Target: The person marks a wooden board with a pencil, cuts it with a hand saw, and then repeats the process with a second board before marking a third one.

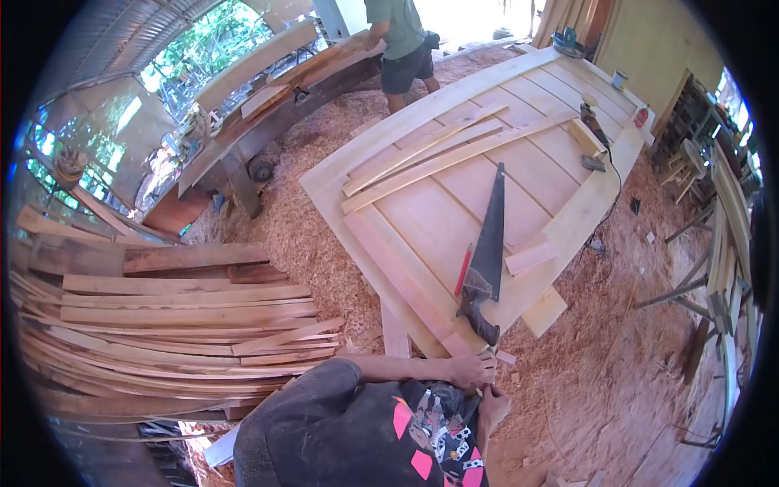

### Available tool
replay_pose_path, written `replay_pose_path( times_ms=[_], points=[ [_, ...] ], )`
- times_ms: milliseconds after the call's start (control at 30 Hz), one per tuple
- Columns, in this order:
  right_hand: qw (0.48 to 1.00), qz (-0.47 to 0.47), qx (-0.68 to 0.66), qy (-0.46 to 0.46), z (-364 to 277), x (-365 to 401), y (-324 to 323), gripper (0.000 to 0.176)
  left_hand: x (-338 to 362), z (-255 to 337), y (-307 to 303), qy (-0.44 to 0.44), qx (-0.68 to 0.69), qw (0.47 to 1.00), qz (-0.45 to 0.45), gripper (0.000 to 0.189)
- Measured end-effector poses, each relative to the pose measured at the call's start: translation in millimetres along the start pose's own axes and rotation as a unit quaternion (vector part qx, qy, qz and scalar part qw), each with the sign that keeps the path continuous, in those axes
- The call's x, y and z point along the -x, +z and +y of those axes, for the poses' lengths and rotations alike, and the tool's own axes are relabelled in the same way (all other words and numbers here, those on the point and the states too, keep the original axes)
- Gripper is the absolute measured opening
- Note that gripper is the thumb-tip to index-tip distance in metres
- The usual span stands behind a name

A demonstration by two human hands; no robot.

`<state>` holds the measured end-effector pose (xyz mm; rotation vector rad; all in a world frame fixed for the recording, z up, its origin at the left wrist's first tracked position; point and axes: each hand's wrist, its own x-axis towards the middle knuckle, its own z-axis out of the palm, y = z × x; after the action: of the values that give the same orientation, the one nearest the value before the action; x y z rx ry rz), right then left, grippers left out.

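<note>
My left hand [473, 370] is at the near corner of a large wooden door panel [515, 195], its fingers closed on something too small to make out. Just below it, my right hand [493, 403] is closed in a pinch close to my shirt, and what it holds is mostly hidden. A handsaw [488, 243] lies on the panel with its handle toward my hands. Beside its blade is a red pencil [463, 269]. A small wood offcut [505, 356] shows right by my left fingers.
Loose wooden strips [454, 162], a corded power tool [594, 126] and a can [619, 79] lie on the panel. Stacked boards [187, 304] fill the left. Another person [402, 45] stands by a long workbench [268, 105]. Wood shavings [312, 187] cover the floor.
</note>
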<state>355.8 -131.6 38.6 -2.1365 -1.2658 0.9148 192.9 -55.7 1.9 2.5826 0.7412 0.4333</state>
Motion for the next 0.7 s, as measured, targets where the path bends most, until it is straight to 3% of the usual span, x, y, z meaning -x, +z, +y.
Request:
replay_pose_path(
  times_ms=[167,233,300,333,400,467,533,633,700],
  points=[
    [1.000,0.013,0.002,0.011,6,-4,4,0.024,-3,0,3,-0.009,-0.017,1.000,-0.018,0.033],
    [0.999,0.022,0.038,0.009,11,-6,6,0.028,-3,0,3,-0.004,-0.005,1.000,0.021,0.030],
    [1.000,-0.012,0.010,0.022,26,-13,12,0.030,-8,-14,17,0.077,0.004,0.997,-0.011,0.025],
    [0.999,-0.013,0.024,0.027,6,-8,3,0.031,-6,-9,6,0.036,0.081,0.996,0.031,0.021],
    [0.999,-0.023,0.040,0.028,-1,-7,-1,0.036,-5,0,-8,0.010,0.033,0.999,-0.024,0.017],
    [0.999,-0.024,-0.019,0.017,24,-16,7,0.036,2,-4,-1,-0.020,-0.028,0.999,0.013,0.028],
    [0.999,-0.033,-0.008,0.024,32,-20,10,0.036,7,-2,-21,-0.043,-0.102,0.993,-0.035,0.032],
    [0.999,-0.031,0.009,0.039,24,-20,3,0.038,9,-11,3,-0.049,-0.047,0.997,-0.030,0.032],
    [0.995,-0.094,0.019,0.042,26,-28,-2,0.035,7,-10,0,-0.057,-0.043,0.997,-0.040,0.033]
  ],
)
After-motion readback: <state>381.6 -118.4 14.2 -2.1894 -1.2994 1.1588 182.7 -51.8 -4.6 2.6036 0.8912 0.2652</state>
